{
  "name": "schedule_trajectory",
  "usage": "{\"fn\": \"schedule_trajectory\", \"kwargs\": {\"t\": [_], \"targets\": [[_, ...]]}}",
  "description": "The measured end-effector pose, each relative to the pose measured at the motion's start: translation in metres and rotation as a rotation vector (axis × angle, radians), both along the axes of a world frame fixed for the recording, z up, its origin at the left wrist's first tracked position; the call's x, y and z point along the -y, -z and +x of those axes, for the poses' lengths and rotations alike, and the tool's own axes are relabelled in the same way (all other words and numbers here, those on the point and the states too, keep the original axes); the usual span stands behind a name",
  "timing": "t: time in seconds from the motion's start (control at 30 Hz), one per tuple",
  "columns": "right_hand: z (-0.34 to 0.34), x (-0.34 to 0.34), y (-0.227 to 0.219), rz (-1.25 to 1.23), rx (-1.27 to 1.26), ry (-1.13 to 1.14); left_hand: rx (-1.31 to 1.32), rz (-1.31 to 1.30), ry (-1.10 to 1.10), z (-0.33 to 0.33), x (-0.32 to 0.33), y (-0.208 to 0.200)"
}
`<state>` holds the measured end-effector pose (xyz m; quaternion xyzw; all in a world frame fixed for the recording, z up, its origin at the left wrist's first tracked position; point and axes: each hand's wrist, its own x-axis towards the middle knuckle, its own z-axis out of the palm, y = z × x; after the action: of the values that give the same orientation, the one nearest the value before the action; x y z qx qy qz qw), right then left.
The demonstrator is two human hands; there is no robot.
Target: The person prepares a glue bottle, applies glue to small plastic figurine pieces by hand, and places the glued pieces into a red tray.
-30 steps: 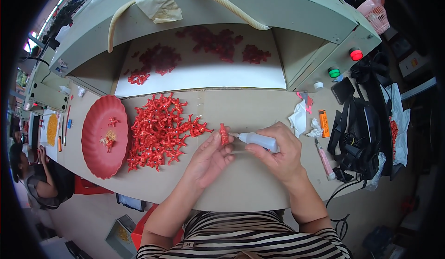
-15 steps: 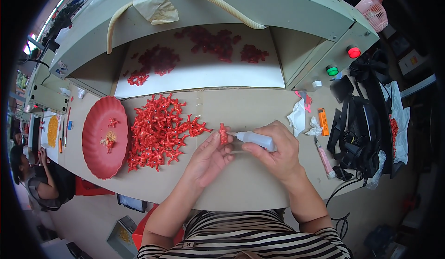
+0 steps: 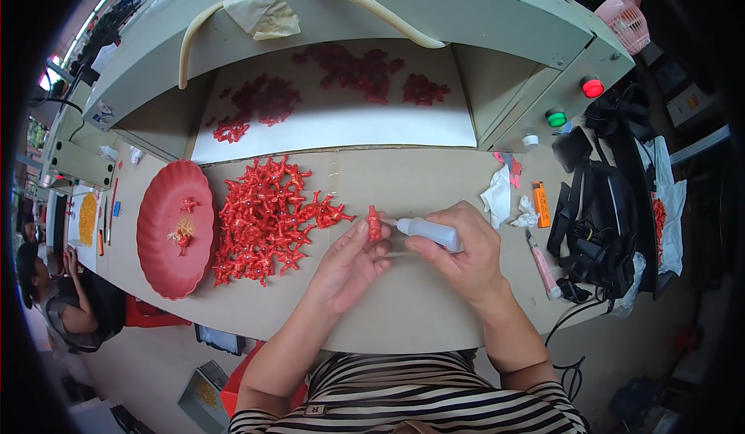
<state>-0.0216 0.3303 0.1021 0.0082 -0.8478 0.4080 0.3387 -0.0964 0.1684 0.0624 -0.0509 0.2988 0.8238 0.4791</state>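
Observation:
Between the thumb and fingers of my left hand (image 3: 351,262) is a small red plastic figure (image 3: 374,223), held upright over the table. My right hand (image 3: 470,251) is wrapped round a translucent white squeeze bottle (image 3: 431,234), tipped on its side. The bottle's thin nozzle points left and reaches the figure's right side; whether it touches is too small to tell. Left of my hands lies a heap of similar red figures (image 3: 260,220). Beyond it stands a scalloped red bowl (image 3: 154,240) with a couple of red pieces and some small pale yellow bits in it.
A grey hooded workstation (image 3: 520,15) spans the back, with more red pieces (image 3: 268,100) on its white floor. To the right lie crumpled tissue (image 3: 497,196), an orange box (image 3: 541,204), a pen-like tube (image 3: 545,267) and black straps (image 3: 594,232). Another person (image 3: 66,310) sits far left.

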Motion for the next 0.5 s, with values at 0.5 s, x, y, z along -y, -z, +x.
{"fn": "schedule_trajectory", "kwargs": {"t": [0.5], "targets": [[0.0022, 0.0017, -0.0037, 0.029, 0.013, 0.001, -0.012, 0.001, -0.001, -0.0006, 0.0004, 0.0006]]}}
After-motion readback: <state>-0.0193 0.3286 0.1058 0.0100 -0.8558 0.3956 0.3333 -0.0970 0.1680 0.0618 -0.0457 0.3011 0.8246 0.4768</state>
